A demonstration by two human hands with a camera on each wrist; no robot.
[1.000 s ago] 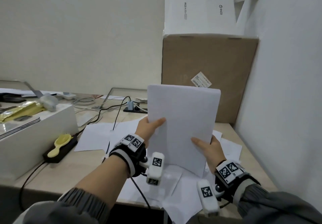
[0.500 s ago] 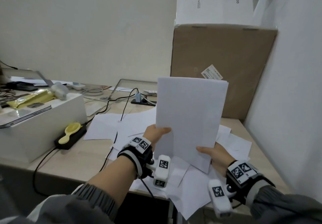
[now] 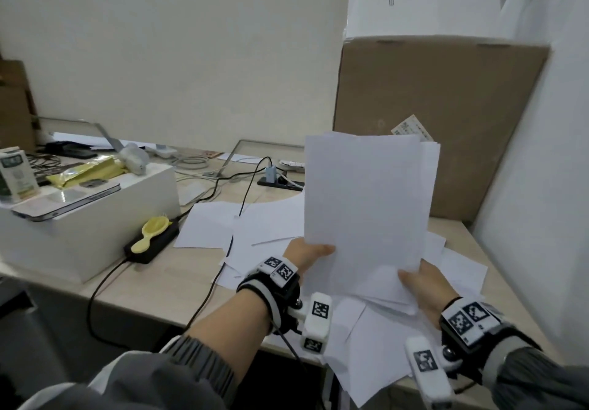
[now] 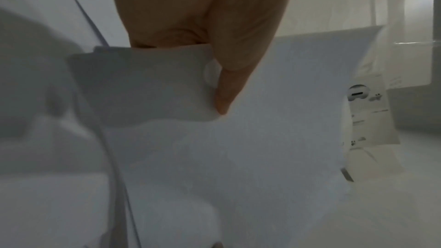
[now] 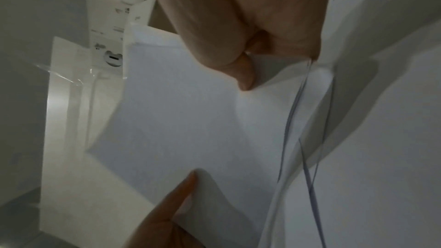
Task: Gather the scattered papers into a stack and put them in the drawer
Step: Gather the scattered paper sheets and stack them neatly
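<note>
Since a second ago the left hand and right hand have kept pinching the stack of papers by its lower corners, thumbs in front, holding it upright above the bench, though its back sheets now fan out at the top right instead of lying flush. The sheets are plain white, and more loose papers lie scattered on the bench beneath and beyond, before the cardboard box

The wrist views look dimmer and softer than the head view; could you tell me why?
Head view: evenly lit, sharp on the paper stack. Left wrist view: the left hand sits close, shading blurred paper. Right wrist view: the right hand casts shadow, sheet edges smeared.
</note>
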